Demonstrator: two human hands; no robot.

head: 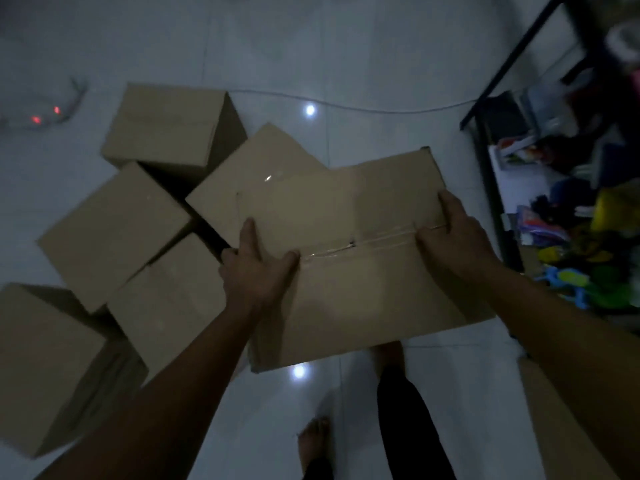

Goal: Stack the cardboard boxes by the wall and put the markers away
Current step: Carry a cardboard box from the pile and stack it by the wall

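Observation:
I hold a large taped cardboard box (353,271) above the white tiled floor, in front of me. My left hand (258,268) grips its left side, thumb on the top face. My right hand (453,237) grips its right edge, fingers curled over the top. Several more cardboard boxes lie loose on the floor to the left: one at the back (173,128), one tilted behind the held box (249,174), one in the middle (110,233), one beneath it (169,299) and one at the near left (45,365). No markers are visible.
A black metal shelf frame (485,174) stands at the right, holding blurred colourful items (588,258). A thin cable (381,109) runs across the floor behind the boxes. A device with red lights (45,116) lies far left. My bare feet (311,441) stand below the box.

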